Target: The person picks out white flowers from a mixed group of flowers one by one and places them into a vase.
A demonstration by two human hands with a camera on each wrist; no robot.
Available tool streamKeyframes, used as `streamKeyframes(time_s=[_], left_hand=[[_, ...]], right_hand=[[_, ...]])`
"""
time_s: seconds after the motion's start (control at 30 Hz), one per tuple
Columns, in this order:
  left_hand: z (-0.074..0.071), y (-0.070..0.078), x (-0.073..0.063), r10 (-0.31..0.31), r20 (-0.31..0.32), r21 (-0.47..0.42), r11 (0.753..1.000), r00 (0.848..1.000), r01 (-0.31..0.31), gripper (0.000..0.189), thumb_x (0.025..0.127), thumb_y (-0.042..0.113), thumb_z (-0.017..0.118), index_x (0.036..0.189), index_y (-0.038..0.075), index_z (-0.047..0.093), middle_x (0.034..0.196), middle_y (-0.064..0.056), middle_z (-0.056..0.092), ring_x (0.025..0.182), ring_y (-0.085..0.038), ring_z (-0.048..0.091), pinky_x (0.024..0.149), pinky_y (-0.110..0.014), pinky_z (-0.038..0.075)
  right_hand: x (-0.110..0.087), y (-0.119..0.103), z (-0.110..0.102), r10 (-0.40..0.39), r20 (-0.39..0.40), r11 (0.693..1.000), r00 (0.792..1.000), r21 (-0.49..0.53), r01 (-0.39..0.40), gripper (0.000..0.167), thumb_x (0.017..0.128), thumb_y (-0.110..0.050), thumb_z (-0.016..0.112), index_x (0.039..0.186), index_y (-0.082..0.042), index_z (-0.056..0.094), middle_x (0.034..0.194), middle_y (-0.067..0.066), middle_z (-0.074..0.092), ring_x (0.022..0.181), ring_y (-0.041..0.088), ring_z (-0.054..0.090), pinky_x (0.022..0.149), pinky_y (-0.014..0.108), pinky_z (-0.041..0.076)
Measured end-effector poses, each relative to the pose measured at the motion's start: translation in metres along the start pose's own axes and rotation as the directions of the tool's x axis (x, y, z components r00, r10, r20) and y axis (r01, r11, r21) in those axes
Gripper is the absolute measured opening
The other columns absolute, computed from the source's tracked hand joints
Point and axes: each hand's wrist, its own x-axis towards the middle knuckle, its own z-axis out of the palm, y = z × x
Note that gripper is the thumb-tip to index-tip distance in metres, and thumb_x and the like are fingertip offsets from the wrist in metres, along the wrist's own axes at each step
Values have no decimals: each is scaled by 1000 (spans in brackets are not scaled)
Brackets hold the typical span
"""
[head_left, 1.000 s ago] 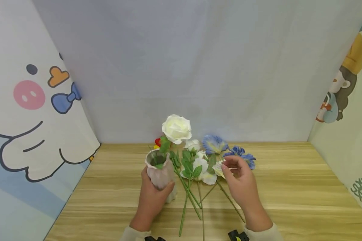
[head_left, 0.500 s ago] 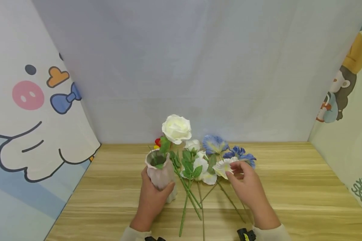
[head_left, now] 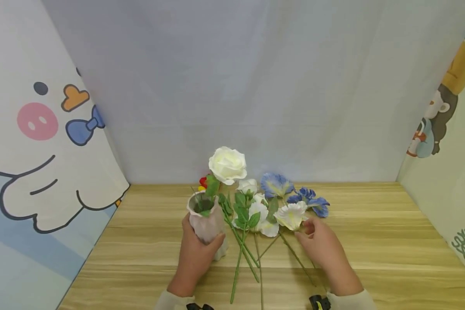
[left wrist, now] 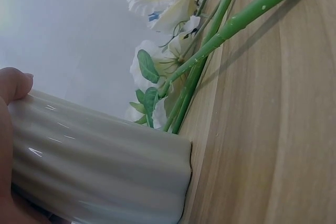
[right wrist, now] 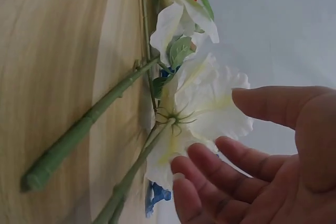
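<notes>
My left hand (head_left: 195,254) grips a pale fluted vase (head_left: 208,224), thumb across its front. In the left wrist view the vase (left wrist: 100,161) stands with its base on the wood. A white rose (head_left: 227,165) with green leaves rises from its mouth. At the right, my right hand (head_left: 325,247) is beside a white ruffled flower (head_left: 291,215) lying on the table. The right wrist view shows that hand (right wrist: 262,161) with fingers loosely bent and thumb apart, right at the petals of the flower (right wrist: 210,98), nothing pinched between them.
More white flowers (head_left: 261,215) lie mid-table, their green stems (head_left: 238,267) crossing toward the front. Blue flowers (head_left: 277,185) sit behind them, and a red flower (head_left: 203,181) shows behind the vase. A grey curtain (head_left: 255,86) hangs along the table's back edge.
My right hand has moved slightly right and down, away from over the white ruffled flower to its right side, uncovering its petals. The left hand and vase have stayed put.
</notes>
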Motion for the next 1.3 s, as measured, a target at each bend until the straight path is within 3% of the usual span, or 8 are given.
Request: streamKeyframes(time_s=[0.33,0.5,0.77,1.03,1.3], left_hand=[[0,0,0,3,8,2,1000,1000,-3,103,85,25,87,159,16,15,140,-15,49,118,-33,57,94,-55,48],[1,-1,-1,-15,11,1,1000,1000,15,105,85,25,87,159,17,14,139,-15,49,117,-33,58,93,-54,49],[1,-2,0,32,0,-5,999,999,-32,102,85,22,87,158,14,16,137,-15,50,116,-33,58,92,-54,49],[0,-3,0,27,-2,-3,1000,1000,-27,100,85,22,87,158,15,18,136,-16,51,115,-33,58,92,-54,49],[0,-1,0,23,3,-1,1000,1000,-23,101,85,22,87,158,16,17,136,-17,51,116,-33,57,93,-55,48]], right_hand=[[2,12,10,40,66,998,997,-47,-36,55,99,-30,69,135,9,53,114,17,67,102,38,65,86,58,51],[1,16,10,49,77,998,996,-43,-46,54,100,-31,69,134,9,54,114,19,68,104,41,65,88,58,51],[3,19,11,48,98,999,994,-1,-48,43,100,-22,67,131,7,58,114,19,66,105,39,64,88,57,51],[6,21,15,40,95,999,995,23,-43,31,101,-13,63,124,8,62,109,18,67,97,33,65,81,51,53],[7,23,20,55,116,991,992,116,-68,28,102,-5,56,124,11,60,95,11,66,76,21,62,67,40,52]])
